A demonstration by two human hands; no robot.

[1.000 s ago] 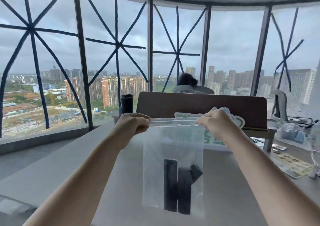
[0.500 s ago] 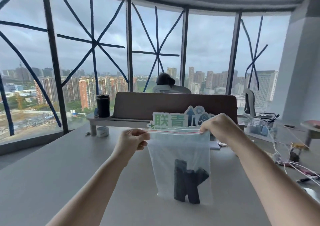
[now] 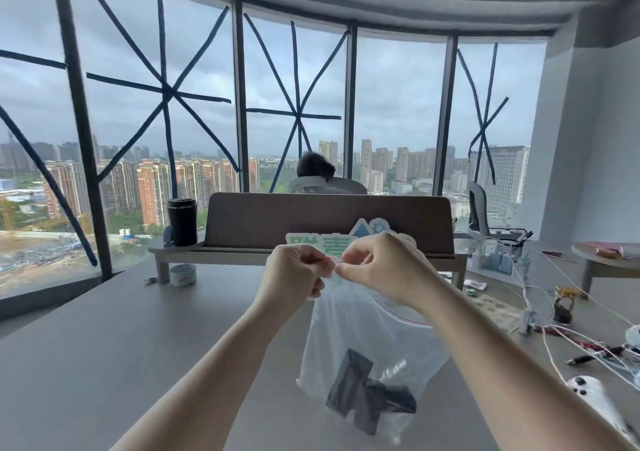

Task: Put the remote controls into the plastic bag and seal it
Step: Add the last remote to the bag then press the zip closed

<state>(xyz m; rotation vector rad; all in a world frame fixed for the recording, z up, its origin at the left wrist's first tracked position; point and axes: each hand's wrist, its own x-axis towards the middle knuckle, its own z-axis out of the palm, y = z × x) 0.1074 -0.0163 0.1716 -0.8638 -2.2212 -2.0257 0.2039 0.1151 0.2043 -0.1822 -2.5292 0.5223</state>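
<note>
Clear plastic bag (image 3: 363, 340) sags as the right hand (image 3: 384, 270) slides in to meet the left hand (image 3: 294, 274), both pinching its red-lined zip, remote controls (image 3: 367, 398) inside, sealing nearly done.

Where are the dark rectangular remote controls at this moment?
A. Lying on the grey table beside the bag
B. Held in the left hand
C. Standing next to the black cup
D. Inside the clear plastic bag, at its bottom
D: the dark rectangular remote controls show through the clear plastic bag near its bottom, while the left hand and right hand pinch its top edge.
</note>
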